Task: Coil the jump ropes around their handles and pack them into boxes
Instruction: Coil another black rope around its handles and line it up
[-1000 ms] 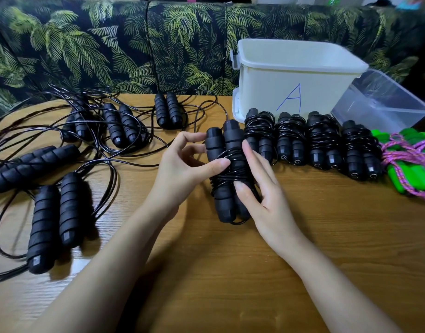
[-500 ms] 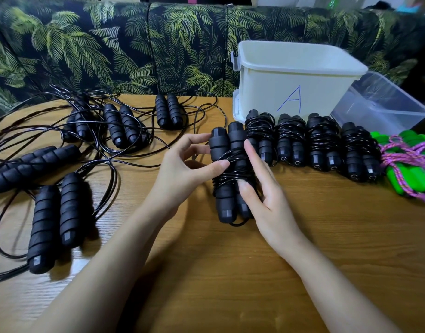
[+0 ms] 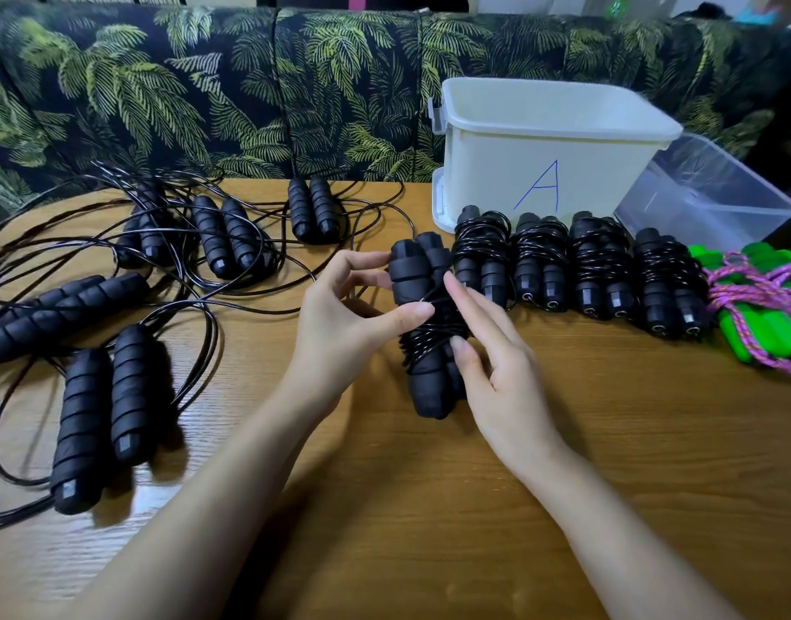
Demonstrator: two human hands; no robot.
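Black cord runs under the fingers of both hands. The left hand (image 3: 349, 324) grips the held jump rope (image 3: 410, 275) from its left side. Its thumb presses on the coils at the middle of the bundle, its forefinger touches the upper handle, and the other fingers curl behind. The right hand (image 3: 501, 373) lies along the right side of the same bundle. Its fingers are nearly straight and a little spread, the forefinger's tip is on the coils, and the thumb presses the cord lower down.

The rope's two black handles sit side by side, tilted, low over the wooden worktop (image 3: 429, 530) near its middle; I cannot tell whether their lower ends touch it. Just beside the bundle, to the right, four coiled black ropes (image 3: 601, 261) lie in a row on the worktop. At the row's far end is a green-handled rope (image 3: 760, 333) bound in pink cord.

Behind the row stands a white box (image 3: 541, 140) marked with a blue A, and a clear box (image 3: 706, 203) sits tilted at its right.

On the left of the worktop lie the loose ropes (image 3: 94, 422), their handles in pairs and their cords tangled. A sofa (image 3: 206, 91) in a palm-leaf print runs along the back.
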